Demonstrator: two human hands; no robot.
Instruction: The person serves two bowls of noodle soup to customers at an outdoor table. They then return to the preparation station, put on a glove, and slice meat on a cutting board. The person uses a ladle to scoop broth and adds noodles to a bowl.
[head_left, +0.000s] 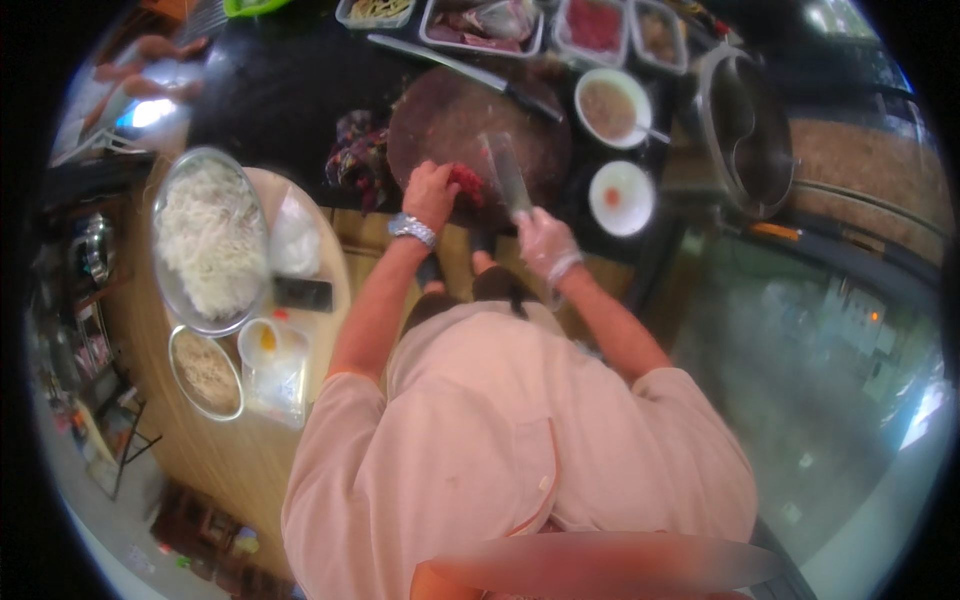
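A round chopping board (420, 112) lies before me on the black counter. On its near side sits a small strip of raw red meat (469, 182), held by the fingers of my left hand (430, 193), which wears a metal watch at the wrist. My right hand (547, 241), in a clear plastic glove, grips the handle of a cleaver (507, 171). The blade stands over the board just right of the meat; whether it touches the wood, I cannot tell. Across the board's far edge rests a long knife (442, 61) with a dark handle.
A patterned cloth (358, 157) lies left of the board. Right of it stand a bowl of brown liquid with a spoon (609, 109), a white bowl (622, 198) and a large metal pot (709, 142). Plastic meat trays (480, 49) line the back. Noodles fill a metal basin (154, 240) at left.
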